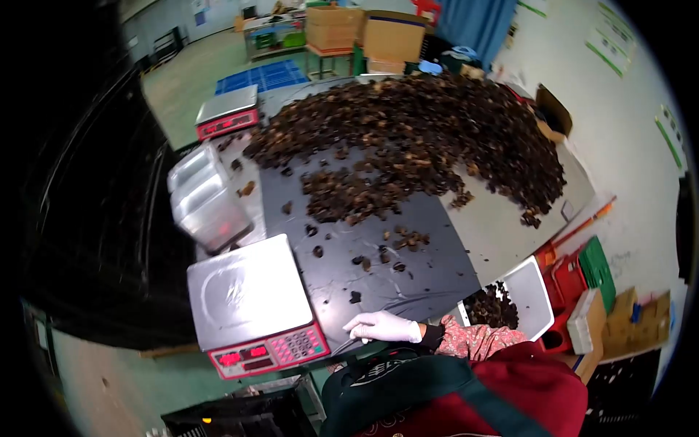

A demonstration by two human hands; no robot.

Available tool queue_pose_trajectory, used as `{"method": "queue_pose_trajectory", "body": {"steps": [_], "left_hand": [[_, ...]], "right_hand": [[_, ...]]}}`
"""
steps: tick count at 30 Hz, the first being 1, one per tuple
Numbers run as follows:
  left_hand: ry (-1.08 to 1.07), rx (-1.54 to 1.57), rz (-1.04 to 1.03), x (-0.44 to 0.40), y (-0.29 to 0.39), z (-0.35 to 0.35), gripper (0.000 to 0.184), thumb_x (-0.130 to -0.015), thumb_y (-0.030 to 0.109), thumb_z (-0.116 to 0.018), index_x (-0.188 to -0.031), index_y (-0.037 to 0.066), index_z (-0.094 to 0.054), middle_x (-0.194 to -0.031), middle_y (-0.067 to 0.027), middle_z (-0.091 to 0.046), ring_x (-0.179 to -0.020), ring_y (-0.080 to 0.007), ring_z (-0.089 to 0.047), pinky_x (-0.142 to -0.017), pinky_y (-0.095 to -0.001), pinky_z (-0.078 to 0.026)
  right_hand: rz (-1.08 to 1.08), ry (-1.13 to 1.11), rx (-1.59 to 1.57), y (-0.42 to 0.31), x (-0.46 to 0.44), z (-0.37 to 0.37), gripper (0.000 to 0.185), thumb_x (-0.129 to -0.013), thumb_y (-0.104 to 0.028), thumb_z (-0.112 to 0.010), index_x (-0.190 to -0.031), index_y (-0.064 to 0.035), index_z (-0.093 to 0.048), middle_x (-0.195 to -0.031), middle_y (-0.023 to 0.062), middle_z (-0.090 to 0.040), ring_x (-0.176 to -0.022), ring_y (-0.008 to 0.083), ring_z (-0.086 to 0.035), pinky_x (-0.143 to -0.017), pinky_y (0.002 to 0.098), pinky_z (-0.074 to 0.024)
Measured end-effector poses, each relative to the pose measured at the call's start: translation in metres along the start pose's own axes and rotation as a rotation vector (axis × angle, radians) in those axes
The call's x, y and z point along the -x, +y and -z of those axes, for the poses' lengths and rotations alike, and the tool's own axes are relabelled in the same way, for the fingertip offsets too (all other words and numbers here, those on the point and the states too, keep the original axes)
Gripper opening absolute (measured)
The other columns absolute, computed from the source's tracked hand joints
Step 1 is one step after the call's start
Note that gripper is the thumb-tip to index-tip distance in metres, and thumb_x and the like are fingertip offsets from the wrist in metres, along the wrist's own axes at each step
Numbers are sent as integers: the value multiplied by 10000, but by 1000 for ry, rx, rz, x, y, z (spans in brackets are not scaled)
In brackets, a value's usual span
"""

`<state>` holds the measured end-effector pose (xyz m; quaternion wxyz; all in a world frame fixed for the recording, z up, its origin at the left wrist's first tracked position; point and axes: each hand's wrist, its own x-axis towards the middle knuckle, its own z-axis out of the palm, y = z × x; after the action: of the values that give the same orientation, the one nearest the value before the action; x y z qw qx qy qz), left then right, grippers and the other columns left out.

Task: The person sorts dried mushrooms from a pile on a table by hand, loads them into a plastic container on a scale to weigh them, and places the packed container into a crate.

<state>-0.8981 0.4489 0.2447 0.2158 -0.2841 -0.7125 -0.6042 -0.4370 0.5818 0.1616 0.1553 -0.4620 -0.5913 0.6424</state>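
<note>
My right hand, in a white glove, is at the near edge of the dark table, just right of the large scale. Its fingers point left and are loosely extended, and I see nothing held in them. A dark cuff and a pink floral sleeve cover that arm. My left hand is not visible. Beyond the hand, small dark dried pieces lie scattered, and a large heap of them spreads over the far side of the table.
Clear plastic containers stand stacked behind the large scale, with a second scale farther back. At the right, a white bin holds dark pieces beside red crates. A dark rack stands left; cardboard boxes are at the back.
</note>
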Motion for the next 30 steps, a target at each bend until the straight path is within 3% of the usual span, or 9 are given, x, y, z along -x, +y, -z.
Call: {"method": "queue_pose_trajectory", "body": {"steps": [2, 4, 8, 10, 12, 15, 18, 22, 30], "left_hand": [[-132, 228, 10, 19, 29, -81, 353, -1005, 200, -506, -1248, -44, -582, -1195, -178, -639, -1016, -252, -643, -903, -362, -514], [-393, 347, -2, 65, 122, -151, 316, -1030, 111, -394, -1233, -45, -579, -1179, -146, -608, -1024, -253, -604, -940, -374, -475], [-1154, 564, -225, 147, 199, -260, 232, -935, 35, -542, -1142, 0, -640, -1099, -127, -646, -1042, -256, -606, -962, -368, -458], [-1344, 548, -496, 194, 231, -304, 230, -913, 65, -575, -1121, 1, -651, -1067, -136, -661, -1066, -271, -615, -960, -358, -467], [-1555, 515, -573, 235, 238, -347, 250, -926, 107, -576, -1149, 9, -637, -1106, -146, -651, -1090, -292, -616, -958, -350, -477], [-1658, 387, -708, 274, 254, -380, 303, -945, 200, -585, -1198, 36, -618, -1131, -135, -634, -1077, -311, -616, -938, -361, -488], [-1766, 308, -631, 279, 276, -390, 319, -957, 231, -573, -1213, 45, -618, -1102, -123, -634, -1056, -306, -620, -914, -366, -494], [-1800, 136, -637, 268, 283, -395, 337, -967, 248, -563, -1240, 55, -608, -1106, -146, -635, -1051, -325, -620, -915, -378, -495], [-1692, 7, -659, 219, 278, -406, 351, -914, 229, -630, -1213, 46, -627, -978, -120, -655, -929, -296, -639, -813, -367, -516]], "right_hand": [[39, 154, -96, 17, 19, 34, 313, -990, -192, -568, -1268, -59, -621, -1040, 24, -702, -818, 66, -625, -804, 246, -521], [14, 312, -127, 40, 27, 81, 301, -985, -177, -571, -1254, -53, -627, -1020, 28, -703, -817, 74, -632, -794, 243, -522], [7, 605, -191, 74, 75, 163, 291, -968, -217, -583, -1203, -59, -651, -976, 29, -705, -767, 79, -627, -729, 236, -515], [-29, 695, -173, 93, 92, 206, 285, -970, -214, -573, -1187, -51, -659, -968, 24, -701, -755, 83, -618, -729, 241, -515], [13, 681, -133, 104, 73, 266, 255, -968, -218, -573, -1124, -45, -677, -918, 14, -679, -741, 79, -601, -679, 253, -506], [112, 697, 31, 78, 56, 339, 212, -960, -205, -584, -1030, -31, -683, -845, 5, -657, -729, 74, -590, -651, 263, -494], [244, 731, 103, 36, -7, 411, 187, -924, -207, -613, -959, -37, -682, -810, 35, -664, -743, 108, -617, -679, 279, -500], [431, 900, 376, 23, -137, 505, 210, -871, -284, -625, -946, -100, -692, -931, 114, -698, -889, 290, -672, -785, 367, -516], [224, 1192, 1029, 2, -318, 600, 158, -845, -287, -666, -924, -151, -649, -919, 72, -609, -908, 286, -602, -794, 445, -447]]}}
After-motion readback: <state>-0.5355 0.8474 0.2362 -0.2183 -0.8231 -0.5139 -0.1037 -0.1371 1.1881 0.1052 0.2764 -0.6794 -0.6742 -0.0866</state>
